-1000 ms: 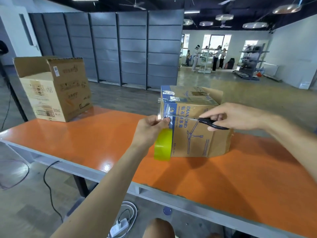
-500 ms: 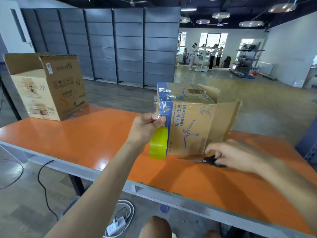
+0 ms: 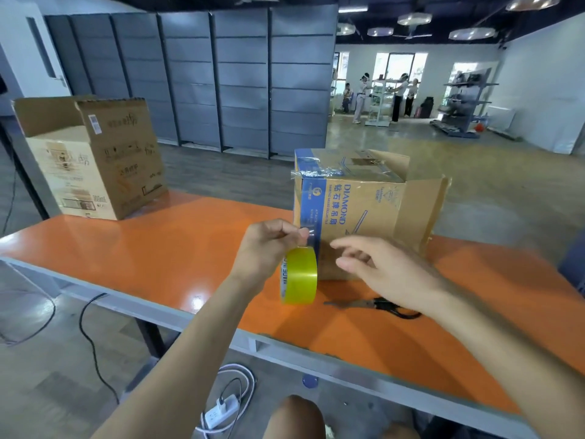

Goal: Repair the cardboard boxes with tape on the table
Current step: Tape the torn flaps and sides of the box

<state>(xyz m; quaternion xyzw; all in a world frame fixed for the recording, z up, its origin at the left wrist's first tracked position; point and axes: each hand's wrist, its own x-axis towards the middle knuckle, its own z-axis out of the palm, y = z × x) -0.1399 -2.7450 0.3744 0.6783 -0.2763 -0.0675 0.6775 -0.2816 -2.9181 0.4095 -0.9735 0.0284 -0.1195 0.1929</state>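
Head view: an orange table (image 3: 158, 248) crosses the middle of the frame. The DIAMOND-printed cardboard box (image 3: 364, 213) stands upright at centre right on the table, with a side flap (image 3: 424, 210) standing open on its right and clear tape wrinkled over its top left edge. The left hand (image 3: 269, 245), at frame centre, has its fingers curled and pinches a tape strip (image 3: 311, 234) at the box's blue left front corner. The yellow tape roll (image 3: 299, 275) hangs just below that hand, on edge, beside the box's lower left corner. The right hand (image 3: 389, 274) is in front of the box face with its fingers loosely spread, holding nothing; whether the fingertips touch the cardboard cannot be told. Black-handled scissors (image 3: 380, 307) lie flat on the table below the right hand, near the front edge. A second cardboard box (image 3: 95, 160), top flaps up, stands at the upper left on the table's far corner, well apart from the first. A white power strip (image 3: 221, 410) lies on the floor under the table.
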